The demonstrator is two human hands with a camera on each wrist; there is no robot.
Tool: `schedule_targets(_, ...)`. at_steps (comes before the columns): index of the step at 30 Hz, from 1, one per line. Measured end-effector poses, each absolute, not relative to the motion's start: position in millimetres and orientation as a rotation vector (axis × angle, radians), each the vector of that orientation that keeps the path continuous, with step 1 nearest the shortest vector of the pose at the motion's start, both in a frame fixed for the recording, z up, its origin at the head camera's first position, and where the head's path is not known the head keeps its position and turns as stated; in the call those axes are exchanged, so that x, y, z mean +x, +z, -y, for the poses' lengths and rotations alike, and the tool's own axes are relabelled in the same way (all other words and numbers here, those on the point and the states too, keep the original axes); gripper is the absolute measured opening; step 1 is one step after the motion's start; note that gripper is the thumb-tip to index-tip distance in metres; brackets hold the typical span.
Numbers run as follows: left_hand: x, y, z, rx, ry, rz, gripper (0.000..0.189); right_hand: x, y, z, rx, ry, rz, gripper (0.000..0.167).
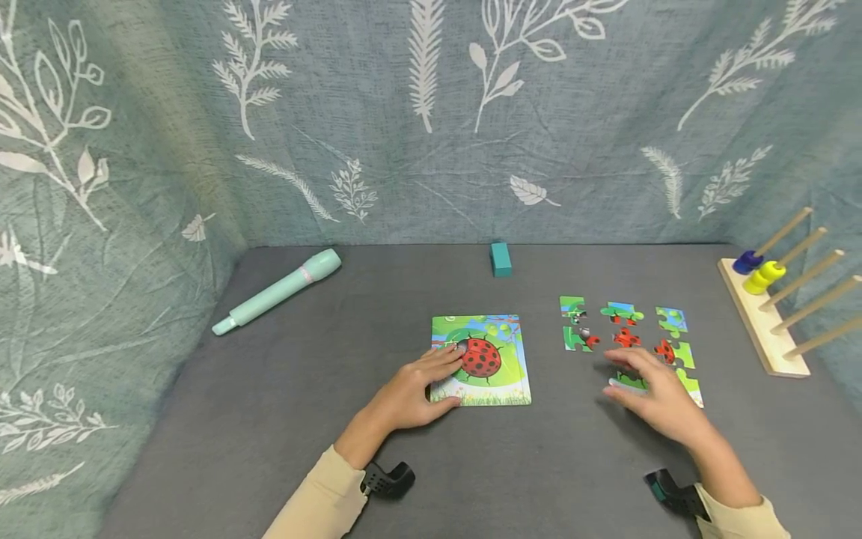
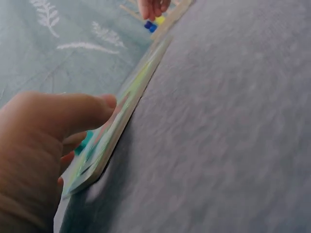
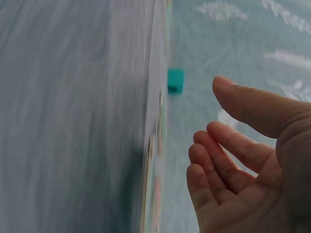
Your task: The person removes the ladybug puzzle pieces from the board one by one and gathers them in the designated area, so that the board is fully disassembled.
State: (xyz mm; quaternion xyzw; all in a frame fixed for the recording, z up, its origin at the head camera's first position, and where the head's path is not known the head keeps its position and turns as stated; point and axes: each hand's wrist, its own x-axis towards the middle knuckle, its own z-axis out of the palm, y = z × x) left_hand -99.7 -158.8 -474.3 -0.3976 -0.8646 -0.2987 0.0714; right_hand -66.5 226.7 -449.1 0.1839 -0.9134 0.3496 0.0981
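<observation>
A square ladybug puzzle board [image 1: 508,374] lies flat on the dark grey table. My left hand [image 1: 411,389] rests on its left side, fingers stretched over the picture and thumb near the lower edge. In the left wrist view the board's edge [image 2: 121,128] shows side-on beside the thumb. To the right, several loose puzzle pieces lie spread in rough rows, among them a red middle piece [image 1: 627,338] and a green-and-blue one [image 1: 672,320]. My right hand [image 1: 663,404] hovers over the lower pieces and partly hides them. Its fingers are relaxed and hold nothing, as the right wrist view shows.
A teal block [image 1: 501,260] stands at the table's back edge. On the far right is a wooden peg stand [image 1: 764,322] with blue and yellow beads. A mint-green tube-shaped object [image 1: 279,292] lies at the back left. Leaf-patterned cloth [image 1: 377,150] hangs behind the table.
</observation>
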Motion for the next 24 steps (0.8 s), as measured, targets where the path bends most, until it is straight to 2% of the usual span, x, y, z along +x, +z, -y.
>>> schedule_targets(11,-101.1,-474.5,181.4,-1.102,-0.813,2.689,0.072,-83.8,-450.4,-165.9,0.774,1.137,2.714,0.049)
schedule_targets(24,-101.6,-474.2,181.6,-1.069,-0.857,2.754,0.073,-96.5,-450.8,-76.3,1.033,1.243,2.795,0.049)
